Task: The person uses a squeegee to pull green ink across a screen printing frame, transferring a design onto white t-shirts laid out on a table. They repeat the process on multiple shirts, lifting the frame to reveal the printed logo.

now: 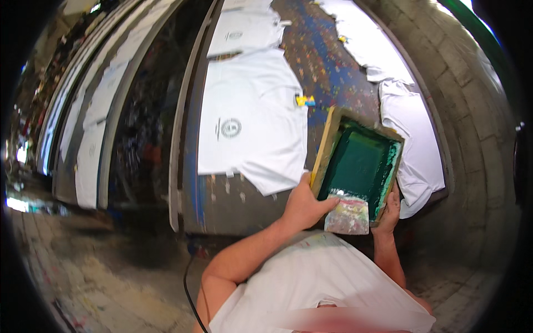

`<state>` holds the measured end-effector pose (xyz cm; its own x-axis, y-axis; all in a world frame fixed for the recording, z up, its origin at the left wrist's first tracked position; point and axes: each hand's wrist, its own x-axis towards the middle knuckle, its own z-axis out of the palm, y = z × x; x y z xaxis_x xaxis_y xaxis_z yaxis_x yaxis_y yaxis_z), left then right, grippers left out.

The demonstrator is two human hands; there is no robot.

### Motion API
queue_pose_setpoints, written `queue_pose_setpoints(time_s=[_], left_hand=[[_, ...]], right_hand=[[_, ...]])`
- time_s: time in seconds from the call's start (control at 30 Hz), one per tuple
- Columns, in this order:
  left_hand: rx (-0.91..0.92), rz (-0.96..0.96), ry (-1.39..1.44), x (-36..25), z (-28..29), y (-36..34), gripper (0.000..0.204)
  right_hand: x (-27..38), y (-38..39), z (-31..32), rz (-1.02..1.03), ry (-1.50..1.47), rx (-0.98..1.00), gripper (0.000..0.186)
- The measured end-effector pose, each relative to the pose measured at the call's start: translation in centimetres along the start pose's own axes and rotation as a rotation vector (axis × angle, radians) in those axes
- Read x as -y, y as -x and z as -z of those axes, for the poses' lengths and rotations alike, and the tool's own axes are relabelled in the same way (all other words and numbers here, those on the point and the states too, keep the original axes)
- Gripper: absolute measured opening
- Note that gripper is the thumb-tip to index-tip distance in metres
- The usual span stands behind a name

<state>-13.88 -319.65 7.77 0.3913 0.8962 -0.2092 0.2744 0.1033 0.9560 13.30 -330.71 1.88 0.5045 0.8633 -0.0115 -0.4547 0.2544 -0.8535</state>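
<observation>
A wooden-framed printing screen (323, 150) is held tilted in front of my body, its inside coated with wet dark green ink (358, 158). My left hand (304, 204) is closed on its near left corner, the thumb reaching over a flat, paint-stained squeegee (347, 216) that rests at the near end. Along the near right side, my right hand (390, 212) grips the frame, with part of its fingers hidden beneath. Just left of the screen lies a white T-shirt (255, 116) bearing a small round dark print (231, 129).
The long paint-spattered table (316, 55) carries more white shirts, including one (411, 139) at the right edge. Yellow-and-blue tags (305, 100) show beside some shirts. Another long table with white garments (91, 161) stands to the left. A black cable (187, 288) hangs near my left arm.
</observation>
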Motion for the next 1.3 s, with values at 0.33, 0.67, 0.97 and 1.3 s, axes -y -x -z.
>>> queue_pose_setpoints(time_s=[0.33, 0.67, 0.97, 1.3], left_hand=[[0.017, 0.038, -0.062, 0.2, -5.1, -0.6, 0.091], [0.106, 0.010, -0.042, 0.5, -2.8, -3.9, 0.097], [0.040, -0.027, -0.056, -0.5, -5.8, -5.2, 0.098], [0.046, -0.026, -0.022, -6.9, -23.2, -9.7, 0.084]], right_hand=[[0.8, -0.9, 5.9, -0.007, 0.009, 0.002, 0.058], [2.8, -0.7, 0.7, -0.013, 0.063, 0.011, 0.059], [3.2, -3.2, 4.2, 0.012, 0.062, -0.028, 0.058], [12.9, -10.8, 19.9, 0.015, 0.050, -0.090, 0.056]])
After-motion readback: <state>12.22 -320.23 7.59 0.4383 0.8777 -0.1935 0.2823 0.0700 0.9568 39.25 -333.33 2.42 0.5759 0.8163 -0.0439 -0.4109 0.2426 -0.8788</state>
